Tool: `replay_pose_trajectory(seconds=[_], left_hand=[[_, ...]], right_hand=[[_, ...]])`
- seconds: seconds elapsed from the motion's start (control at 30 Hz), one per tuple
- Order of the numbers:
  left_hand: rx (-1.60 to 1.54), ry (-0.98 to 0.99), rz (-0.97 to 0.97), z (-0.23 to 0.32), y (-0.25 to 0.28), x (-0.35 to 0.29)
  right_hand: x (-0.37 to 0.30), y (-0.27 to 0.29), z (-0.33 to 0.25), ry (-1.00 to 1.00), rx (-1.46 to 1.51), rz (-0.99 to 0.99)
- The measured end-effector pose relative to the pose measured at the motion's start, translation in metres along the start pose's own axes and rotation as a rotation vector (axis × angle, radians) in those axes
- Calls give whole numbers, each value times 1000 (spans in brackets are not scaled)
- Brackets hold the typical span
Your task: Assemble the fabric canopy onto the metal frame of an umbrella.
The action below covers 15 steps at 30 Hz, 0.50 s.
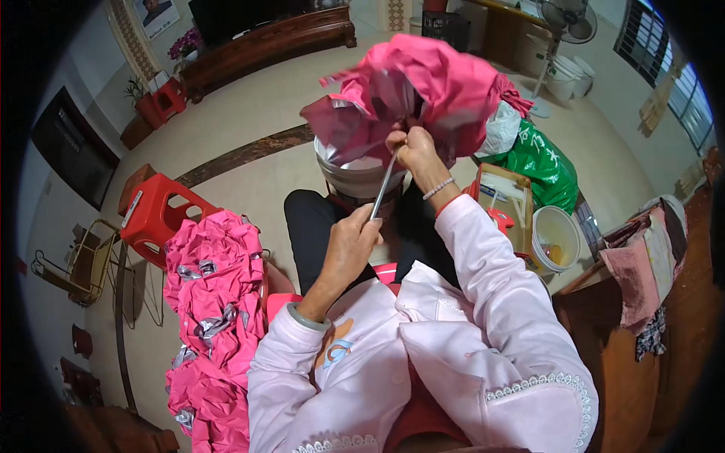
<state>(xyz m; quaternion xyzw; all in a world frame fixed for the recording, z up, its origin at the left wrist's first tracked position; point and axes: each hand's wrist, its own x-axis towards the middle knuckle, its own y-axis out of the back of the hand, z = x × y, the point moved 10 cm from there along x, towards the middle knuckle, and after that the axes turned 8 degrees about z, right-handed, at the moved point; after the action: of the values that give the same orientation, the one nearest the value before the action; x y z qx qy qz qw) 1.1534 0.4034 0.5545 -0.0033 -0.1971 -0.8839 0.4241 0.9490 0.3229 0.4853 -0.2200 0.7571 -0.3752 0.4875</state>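
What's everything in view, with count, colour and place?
rod: 1, silver, between hands
held cloth: 1, pink and silver, rod's upper end
bundles: several, pink and silver, left
bucket: 1, grey, under held cloth
near stool: 1, red, left
bag: 1, green, right
box: 1, red-edged, right
near tub: 1, white, right
fan: 1, grey, far right
television: 1, black, far left
cabinet: 1, brown, under television
left hand: 1, pink sleeve, lower rod
right hand: 1, pink sleeve, upper rod

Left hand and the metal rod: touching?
Touching. The head view shows the left hand closed around the lower part of the metal rod, which emerges from the top of the fist with no visible gap.
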Motion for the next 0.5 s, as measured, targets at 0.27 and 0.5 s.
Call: replay_pose_trajectory(seconds=[0.27, 0.5], left_hand=[[-38, -320, 234, 33, 17, -16], [-705, 460, -159, -15, -34, -20]], right_hand=[[-104, -97, 5, -43, -97, -807], [-9, -18, -10, 25, -100, -224]])
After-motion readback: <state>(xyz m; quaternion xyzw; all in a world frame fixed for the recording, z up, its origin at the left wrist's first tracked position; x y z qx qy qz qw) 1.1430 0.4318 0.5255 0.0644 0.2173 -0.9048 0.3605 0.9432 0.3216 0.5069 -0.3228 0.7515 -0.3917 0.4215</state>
